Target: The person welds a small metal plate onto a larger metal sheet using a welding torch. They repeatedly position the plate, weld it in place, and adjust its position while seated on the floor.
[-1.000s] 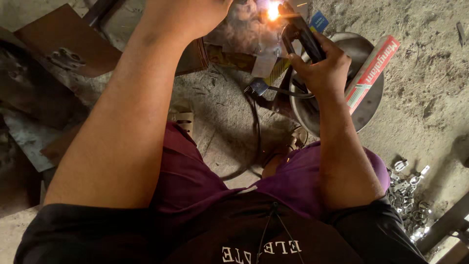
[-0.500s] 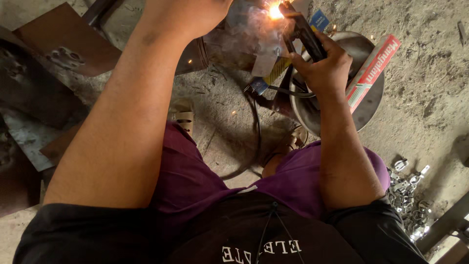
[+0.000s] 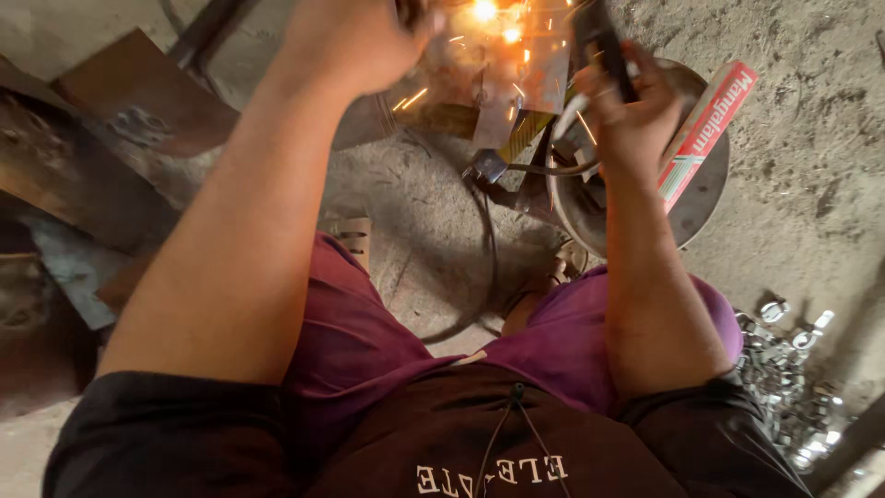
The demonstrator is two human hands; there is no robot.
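Beside the dull grey metal pan: a glossy red-and-white cardboard box, rough sandy ground, shiny small metal pieces below it, rusty matt steel plates far left

Much of the welding scene is cut off, blurred or hidden by glare.

The left hand is motion-blurred and cropped by the top edge, so its grasp cannot be told. The black rod-like welding tool in the right hand runs past the frame. White sparks wash out the thin metal plate.
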